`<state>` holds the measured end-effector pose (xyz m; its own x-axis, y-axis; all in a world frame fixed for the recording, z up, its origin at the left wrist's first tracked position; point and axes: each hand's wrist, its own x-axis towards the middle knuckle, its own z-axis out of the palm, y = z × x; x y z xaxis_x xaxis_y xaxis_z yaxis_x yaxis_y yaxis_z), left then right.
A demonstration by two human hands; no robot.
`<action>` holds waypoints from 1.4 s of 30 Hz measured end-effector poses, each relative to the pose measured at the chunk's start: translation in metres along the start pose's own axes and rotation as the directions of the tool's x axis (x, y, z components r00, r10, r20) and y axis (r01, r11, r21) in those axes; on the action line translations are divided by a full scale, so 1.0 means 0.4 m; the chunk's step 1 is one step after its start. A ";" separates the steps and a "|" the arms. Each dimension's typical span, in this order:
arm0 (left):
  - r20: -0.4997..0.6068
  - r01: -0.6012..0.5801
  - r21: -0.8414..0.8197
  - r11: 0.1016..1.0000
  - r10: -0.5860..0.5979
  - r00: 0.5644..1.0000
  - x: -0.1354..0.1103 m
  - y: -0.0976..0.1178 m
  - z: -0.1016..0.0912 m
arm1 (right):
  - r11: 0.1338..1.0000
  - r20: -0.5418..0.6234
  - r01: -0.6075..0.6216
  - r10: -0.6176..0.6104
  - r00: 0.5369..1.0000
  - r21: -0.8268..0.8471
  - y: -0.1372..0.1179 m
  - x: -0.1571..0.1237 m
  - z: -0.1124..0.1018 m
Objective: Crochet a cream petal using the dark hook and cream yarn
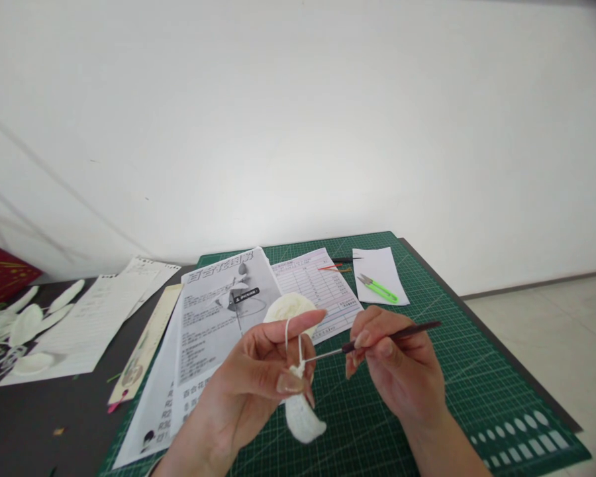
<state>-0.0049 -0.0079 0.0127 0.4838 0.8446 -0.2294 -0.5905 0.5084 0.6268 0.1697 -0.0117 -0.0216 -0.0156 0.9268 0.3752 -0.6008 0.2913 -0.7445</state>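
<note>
Between thumb and fingers, my left hand (263,377) pinches a small white crocheted piece (304,419), which hangs below the fingertips. White yarn (287,334) loops over the stretched index finger and runs down to the top of the piece. My right hand (395,361) is closed in a pen-like grip on a crochet hook (412,329) with a dark handle. The hook's thin metal shaft points left, and its tip meets the yarn at the top of the piece. Behind the left hand lies a round cream yarn ball (291,306), partly hidden by the fingers.
Under my hands is a green cutting mat (457,371). Printed pattern sheets (203,318) and a form (322,285) lie on it. Green thread snips (380,289) rest on white paper (372,258). At left are a bookmark-like strip (146,344), handwritten sheets (94,318) and white crocheted petals (27,324).
</note>
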 end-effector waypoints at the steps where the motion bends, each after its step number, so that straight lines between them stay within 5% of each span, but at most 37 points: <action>1: 0.005 0.011 -0.006 1.000 -0.011 1.000 0.000 0.000 0.000 | 1.000 0.008 0.001 -0.001 1.000 0.000 -0.001 0.000 -0.001; 19: 0.090 0.079 0.048 0.996 -0.083 0.993 0.001 -0.002 -0.017 | 0.998 0.020 -0.007 0.006 1.000 0.062 0.000 0.005 0.001; 27: -0.007 -0.015 0.217 0.976 0.016 1.000 -0.018 0.005 -0.005 | 1.000 -0.008 -0.001 0.002 1.000 0.027 -0.001 -0.002 -0.003; 33: 0.016 -0.040 0.183 0.982 0.037 0.999 -0.014 -0.005 -0.014 | 0.998 -0.023 -0.030 0.032 0.999 0.055 0.002 -0.002 -0.001; 42: 0.072 0.084 0.068 0.994 -0.089 0.993 0.002 -0.001 -0.010 | 0.993 -0.019 -0.073 0.075 0.997 0.096 0.002 0.008 0.003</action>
<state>-0.0069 -0.0066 0.0094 0.5799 0.7816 -0.2299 -0.5026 0.5653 0.6541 0.1681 -0.0088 -0.0204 -0.0456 0.9503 0.3079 -0.6718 0.1989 -0.7135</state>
